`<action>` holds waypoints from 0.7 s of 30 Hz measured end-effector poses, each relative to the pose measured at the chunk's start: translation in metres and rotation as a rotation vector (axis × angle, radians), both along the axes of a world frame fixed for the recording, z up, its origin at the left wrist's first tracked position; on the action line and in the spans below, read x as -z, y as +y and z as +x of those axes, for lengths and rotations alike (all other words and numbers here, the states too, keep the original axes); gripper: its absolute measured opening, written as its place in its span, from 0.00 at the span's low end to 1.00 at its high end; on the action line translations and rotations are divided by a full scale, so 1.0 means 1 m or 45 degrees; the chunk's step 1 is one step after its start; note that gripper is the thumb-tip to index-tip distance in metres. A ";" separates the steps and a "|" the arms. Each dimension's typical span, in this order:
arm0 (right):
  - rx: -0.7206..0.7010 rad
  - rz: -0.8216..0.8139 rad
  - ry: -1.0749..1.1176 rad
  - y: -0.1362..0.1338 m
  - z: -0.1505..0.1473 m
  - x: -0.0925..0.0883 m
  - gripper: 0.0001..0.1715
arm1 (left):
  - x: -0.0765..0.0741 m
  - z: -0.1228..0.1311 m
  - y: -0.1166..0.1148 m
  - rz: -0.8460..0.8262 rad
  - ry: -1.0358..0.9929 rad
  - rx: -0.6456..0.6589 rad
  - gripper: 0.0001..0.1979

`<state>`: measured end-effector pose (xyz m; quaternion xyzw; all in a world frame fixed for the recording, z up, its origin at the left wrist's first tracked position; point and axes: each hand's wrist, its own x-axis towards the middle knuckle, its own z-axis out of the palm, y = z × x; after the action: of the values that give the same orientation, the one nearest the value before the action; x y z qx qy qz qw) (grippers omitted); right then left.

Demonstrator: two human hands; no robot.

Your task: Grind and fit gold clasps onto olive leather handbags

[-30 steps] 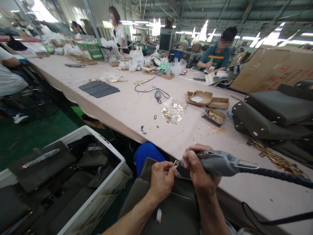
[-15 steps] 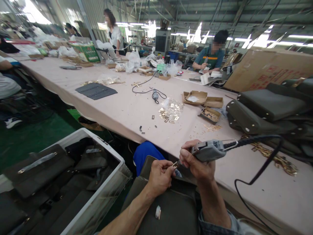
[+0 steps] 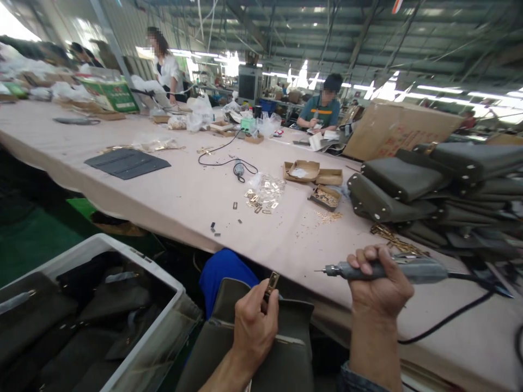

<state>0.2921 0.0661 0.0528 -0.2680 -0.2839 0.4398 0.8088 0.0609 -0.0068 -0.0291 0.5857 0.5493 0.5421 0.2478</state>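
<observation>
My left hand (image 3: pixel 254 325) pinches a small brass clasp (image 3: pixel 272 282) fixed at the top edge of a dark olive leather bag (image 3: pixel 281 348) that rests on my lap against the table's near edge. A grey electric screwdriver (image 3: pixel 402 269) with a black cord lies in the closed fingers of my right hand (image 3: pixel 378 283). Its bit points left and hangs over the pink table (image 3: pixel 183 190), well apart from the clasp.
Loose brass fittings (image 3: pixel 263 195) and small cardboard boxes (image 3: pixel 312 173) lie mid-table. Stacked dark bags (image 3: pixel 429 190) fill the right side. A white bin (image 3: pixel 98 316) of dark bag parts stands at my left. Other people work at the far end.
My right hand has pulled the screwdriver away from the clasp, to the right and over the table. My left hand kept hold of the clasp. The view swung rightwards.
</observation>
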 end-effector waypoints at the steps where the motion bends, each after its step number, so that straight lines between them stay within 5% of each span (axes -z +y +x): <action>1: 0.039 -0.026 0.037 0.003 0.006 0.006 0.15 | 0.001 0.001 0.001 0.012 0.019 -0.009 0.11; 6: 0.225 -0.144 0.189 0.032 0.029 0.028 0.19 | 0.011 0.003 0.008 0.003 0.043 -0.009 0.09; 10: 0.294 -0.246 0.239 0.064 0.039 0.046 0.19 | 0.017 0.000 0.016 -0.281 -0.247 0.150 0.16; 14: 0.300 -0.303 0.268 0.087 0.040 0.069 0.18 | 0.018 -0.007 0.022 -0.424 -0.516 0.312 0.19; 21: 0.357 -0.374 0.312 0.108 0.028 0.092 0.13 | 0.022 -0.013 0.032 -0.516 -0.686 0.309 0.19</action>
<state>0.3200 0.1743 -0.0392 -0.3642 -0.0766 0.3889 0.8428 0.0478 0.0253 -0.0509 0.4216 0.4870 0.5237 0.5574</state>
